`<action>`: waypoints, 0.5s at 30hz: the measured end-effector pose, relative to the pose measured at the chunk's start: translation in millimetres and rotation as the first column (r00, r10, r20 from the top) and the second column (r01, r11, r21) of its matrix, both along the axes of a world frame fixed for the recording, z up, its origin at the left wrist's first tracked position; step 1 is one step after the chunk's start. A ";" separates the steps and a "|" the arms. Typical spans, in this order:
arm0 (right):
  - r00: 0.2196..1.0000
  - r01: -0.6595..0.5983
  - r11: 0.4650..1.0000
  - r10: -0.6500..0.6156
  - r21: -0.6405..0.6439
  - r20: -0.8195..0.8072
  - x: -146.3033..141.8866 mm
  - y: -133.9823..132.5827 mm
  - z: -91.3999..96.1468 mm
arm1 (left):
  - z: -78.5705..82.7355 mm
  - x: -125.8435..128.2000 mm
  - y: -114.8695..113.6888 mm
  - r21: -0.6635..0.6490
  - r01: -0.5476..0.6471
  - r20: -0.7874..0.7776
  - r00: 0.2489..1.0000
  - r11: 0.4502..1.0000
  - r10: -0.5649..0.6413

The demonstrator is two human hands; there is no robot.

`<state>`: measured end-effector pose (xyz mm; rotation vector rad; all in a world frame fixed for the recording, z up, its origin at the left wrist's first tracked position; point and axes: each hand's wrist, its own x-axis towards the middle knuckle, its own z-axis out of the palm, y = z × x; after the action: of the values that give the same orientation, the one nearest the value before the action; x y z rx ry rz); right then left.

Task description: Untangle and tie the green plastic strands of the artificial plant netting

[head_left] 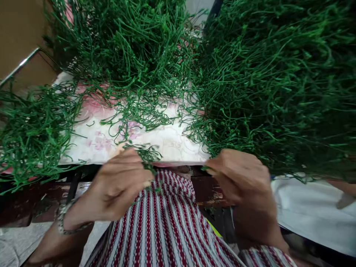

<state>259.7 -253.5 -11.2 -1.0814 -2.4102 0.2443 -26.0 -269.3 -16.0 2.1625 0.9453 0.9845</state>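
Head view, I note flowered tabletop (pixel 178 148), green stems (pixel 139 48) heaped over it, grey floor (pixel 16 241) below, left hand (pixel 119 181) gripping small bunch (pixel 149 155), right hand (pixel 241 174) curled closed, contents unclear.

Deep-green stems (pixel 139 44), white tabletop (pixel 178 146) (pink and lilac florals), red-and-white striped garment (pixel 167 226)

Left hand (pixel 118 183) and right hand (pixel 241 176) are blurred, their undersides hidden. Green stems (pixel 149 155) gripped in the left are smeared and cannot be counted; a green scrap (pixel 205 168) at the right is too small to be identified. The large stem pile (pixel 278 92) is cut off by the top and right edges.
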 end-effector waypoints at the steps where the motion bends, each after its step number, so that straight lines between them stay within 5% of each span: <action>1: 0.993 0.076 0.994 -0.083 0.082 0.080 3.7 4.7 -1.6 | -1.9 2.5 2.2 -0.026 -0.007 0.021 1.000 1.000 0.008; 5: 0.850 0.367 0.850 -0.472 0.378 0.235 10.2 23.6 -12.0 | -13.0 15.1 7.9 -0.258 -0.189 0.167 0.957 0.947 0.237; 8: 0.820 0.415 0.815 -0.528 0.404 0.222 9.6 24.4 -15.1 | -17.8 22.0 9.4 -0.374 -0.173 0.211 0.941 0.911 0.265; 11: 0.906 0.403 0.846 -0.422 0.349 -0.024 -0.5 14.9 -12.5 | -17.9 31.2 11.5 -0.398 -0.149 0.182 0.954 0.905 0.237; 15: 0.962 0.089 0.992 -0.064 0.084 -0.266 -31.5 7.8 -9.6 | -18.0 49.1 16.0 -0.346 -0.134 0.121 0.975 0.928 0.186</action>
<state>228.2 -245.7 -20.8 -1.0270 -2.1178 0.2282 23.1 -253.3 -34.0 1.7241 1.1389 0.9676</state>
